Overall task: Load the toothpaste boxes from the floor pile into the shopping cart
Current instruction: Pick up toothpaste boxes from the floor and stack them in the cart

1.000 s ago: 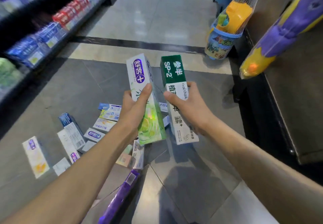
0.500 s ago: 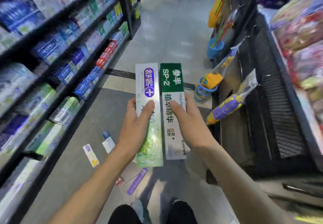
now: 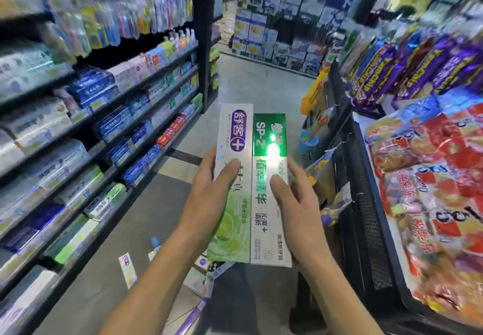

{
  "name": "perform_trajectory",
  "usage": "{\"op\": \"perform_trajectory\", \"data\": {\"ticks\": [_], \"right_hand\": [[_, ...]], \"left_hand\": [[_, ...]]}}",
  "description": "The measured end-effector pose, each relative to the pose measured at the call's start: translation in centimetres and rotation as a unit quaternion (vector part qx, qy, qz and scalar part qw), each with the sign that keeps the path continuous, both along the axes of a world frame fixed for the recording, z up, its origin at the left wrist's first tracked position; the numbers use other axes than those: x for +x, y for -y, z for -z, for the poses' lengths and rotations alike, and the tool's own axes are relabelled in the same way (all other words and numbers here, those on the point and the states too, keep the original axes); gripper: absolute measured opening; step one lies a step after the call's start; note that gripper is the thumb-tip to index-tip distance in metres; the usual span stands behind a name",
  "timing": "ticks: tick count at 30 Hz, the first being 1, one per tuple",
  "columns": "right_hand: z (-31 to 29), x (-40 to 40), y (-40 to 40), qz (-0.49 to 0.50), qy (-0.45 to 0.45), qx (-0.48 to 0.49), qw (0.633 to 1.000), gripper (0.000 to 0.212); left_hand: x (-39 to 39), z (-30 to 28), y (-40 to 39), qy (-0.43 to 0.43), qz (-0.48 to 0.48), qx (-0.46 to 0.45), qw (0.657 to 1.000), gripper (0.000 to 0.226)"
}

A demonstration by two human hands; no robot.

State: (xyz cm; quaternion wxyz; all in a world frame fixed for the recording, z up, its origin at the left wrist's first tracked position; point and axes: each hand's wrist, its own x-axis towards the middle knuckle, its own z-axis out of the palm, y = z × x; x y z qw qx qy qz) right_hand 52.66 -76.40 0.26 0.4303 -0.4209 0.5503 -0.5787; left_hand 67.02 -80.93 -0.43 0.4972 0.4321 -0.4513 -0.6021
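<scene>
Now, change: both boxes ride higher than a second ago and sit edge to edge; the view has swung up from the floor pile to the aisle, so the person appears to be rising.
Meaning: two boxes are picked and on their way, judged mid-carry; no shopping cart shows in view, so where they go next cannot be told.
Left hand [image 3: 209,193]: clamped on the lime-green toothpaste box [image 3: 232,185], thumb across its face.
Right hand [image 3: 295,204]: clamped on the green-and-white SP-2 toothpaste box [image 3: 270,191], thumb on its front, touching the other box along one long edge.
Held boxes: two, upright, between the left shelves [image 3: 104,125] and the snack display [image 3: 431,151].
Floor pile [image 3: 198,269]: below the forearms, on the grey floor [image 3: 109,269]; roughly five boxes visible, partly hidden, so the count is unsure.
</scene>
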Motion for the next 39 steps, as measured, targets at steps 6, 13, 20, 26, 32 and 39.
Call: {"op": "perform_trajectory", "data": {"ticks": [6, 13, 20, 26, 32, 39], "right_hand": [[-1.5, 3.1, 0.2, -0.049, -0.015, -0.031, 0.998, 0.038], [-1.1, 5.8, 2.1, -0.204, 0.008, -0.018, 0.979, 0.031], [-0.2, 11.4, -0.2, -0.438, 0.029, 0.014, 0.898, 0.037], [1.5, 18.7, -10.1, -0.651, 0.012, 0.051, 0.758, 0.043], [1.7, 23.2, -23.6, -0.796, -0.024, 0.045, 0.603, 0.042], [3.6, 26.7, -40.8, -0.873, -0.038, 0.053, 0.483, 0.036]], "left_hand": [[3.6, -1.5, -1.3, 0.001, -0.054, -0.046, 0.997, 0.029], [6.0, -1.7, -5.0, 0.004, -0.231, -0.054, 0.971, 0.030], [8.2, -1.4, -14.2, 0.055, -0.470, -0.056, 0.879, 0.030], [9.9, 0.3, -28.4, 0.076, -0.671, -0.019, 0.737, 0.034], [8.4, 1.6, -42.9, 0.060, -0.818, -0.006, 0.572, 0.027], [7.2, 3.3, -59.6, 0.044, -0.894, 0.033, 0.444, 0.023]]}}
